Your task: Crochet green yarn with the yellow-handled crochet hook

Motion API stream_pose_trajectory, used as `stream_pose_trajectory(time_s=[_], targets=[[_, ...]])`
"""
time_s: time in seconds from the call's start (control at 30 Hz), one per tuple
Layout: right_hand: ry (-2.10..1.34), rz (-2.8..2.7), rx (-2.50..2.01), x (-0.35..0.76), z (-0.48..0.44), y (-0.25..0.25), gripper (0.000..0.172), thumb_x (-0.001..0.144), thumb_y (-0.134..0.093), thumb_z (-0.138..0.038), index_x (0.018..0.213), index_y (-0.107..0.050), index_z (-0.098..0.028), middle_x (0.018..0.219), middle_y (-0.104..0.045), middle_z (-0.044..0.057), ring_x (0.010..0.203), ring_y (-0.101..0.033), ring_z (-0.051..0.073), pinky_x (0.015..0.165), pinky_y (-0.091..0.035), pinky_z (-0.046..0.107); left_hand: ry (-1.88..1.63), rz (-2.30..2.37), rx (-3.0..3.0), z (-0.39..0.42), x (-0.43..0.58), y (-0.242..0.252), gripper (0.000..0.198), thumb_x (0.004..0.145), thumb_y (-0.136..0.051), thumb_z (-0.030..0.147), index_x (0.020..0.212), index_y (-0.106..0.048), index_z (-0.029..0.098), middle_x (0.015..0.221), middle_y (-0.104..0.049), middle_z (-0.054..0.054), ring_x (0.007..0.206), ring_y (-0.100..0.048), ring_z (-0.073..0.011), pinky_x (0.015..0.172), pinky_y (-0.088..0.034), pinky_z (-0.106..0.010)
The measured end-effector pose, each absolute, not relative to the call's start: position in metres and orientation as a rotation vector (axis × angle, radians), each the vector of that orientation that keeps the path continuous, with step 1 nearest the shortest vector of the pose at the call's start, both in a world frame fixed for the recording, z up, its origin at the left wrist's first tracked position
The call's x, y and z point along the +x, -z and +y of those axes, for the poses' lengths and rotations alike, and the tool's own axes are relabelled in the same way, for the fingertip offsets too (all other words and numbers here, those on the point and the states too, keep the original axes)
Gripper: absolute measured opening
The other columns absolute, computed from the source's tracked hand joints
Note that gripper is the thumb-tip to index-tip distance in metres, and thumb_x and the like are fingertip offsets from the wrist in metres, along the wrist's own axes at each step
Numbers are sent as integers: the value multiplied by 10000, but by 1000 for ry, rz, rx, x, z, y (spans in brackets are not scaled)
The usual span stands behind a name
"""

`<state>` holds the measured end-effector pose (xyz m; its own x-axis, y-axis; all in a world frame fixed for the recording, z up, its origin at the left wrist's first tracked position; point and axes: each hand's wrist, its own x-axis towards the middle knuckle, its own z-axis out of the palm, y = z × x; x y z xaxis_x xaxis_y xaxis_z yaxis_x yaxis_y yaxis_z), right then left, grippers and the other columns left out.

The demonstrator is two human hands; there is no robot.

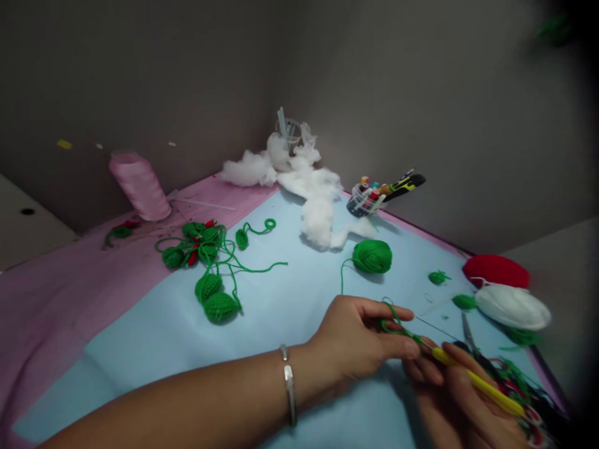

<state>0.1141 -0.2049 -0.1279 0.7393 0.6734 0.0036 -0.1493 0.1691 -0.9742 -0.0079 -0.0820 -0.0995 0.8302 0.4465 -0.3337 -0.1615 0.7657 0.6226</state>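
My left hand [358, 340], with a silver bangle on its wrist, is closed on green yarn [392, 318] that loops over its index finger. Between the fingers of my right hand [461, 386] is a crochet hook with a yellow handle [486, 390]. The hook's metal tip meets the yarn at my left thumb. A ball of green yarn [373, 256] lies beyond my left hand, with a strand running down from it towards that hand. Scissors [468, 333] lie partly hidden behind my right hand.
Green crocheted pieces [219, 305] with long tails lie at left, near a pink thread cone [140, 187]. White stuffing [318, 218] spreads across the back. A cup of pens and a cutter [365, 199] stands by the wall. Red yarn [496, 271] and white yarn [512, 307] sit at right.
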Motion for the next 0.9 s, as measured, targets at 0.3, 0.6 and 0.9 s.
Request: stream_pose_trajectory(time_s=[0.3, 0.6, 0.9], targets=[[-726, -392, -1222, 114, -201, 124, 212, 586, -915, -315, 747, -791, -252, 714, -751, 68, 549, -673, 123, 580, -605, 216, -363, 559, 628, -86, -4, 103, 745, 470, -904, 72, 1190, -714, 113, 739, -646, 33, 674, -615, -77, 746, -467, -242], [-817, -432, -1232, 119, -204, 132, 165, 734, -828, -397, 829, -799, -265, 750, -751, 56, 611, -697, 150, 610, -624, 259, -357, 514, 558, -87, -5, 101, 860, 313, -971, 286, 1104, -723, 53, 622, -689, 8, 594, -640, -120, 685, -512, -273], [-645, -606, -1282, 134, -221, 144, 229, 724, -827, -277, 951, -799, -271, 847, -776, 62, 700, -725, 194, 643, -627, 284, -414, 530, 624, -86, -9, 96, 1097, 390, -955, 154, 1402, -538, 85, 591, -632, 90, 605, -625, -78, 696, -489, -221]])
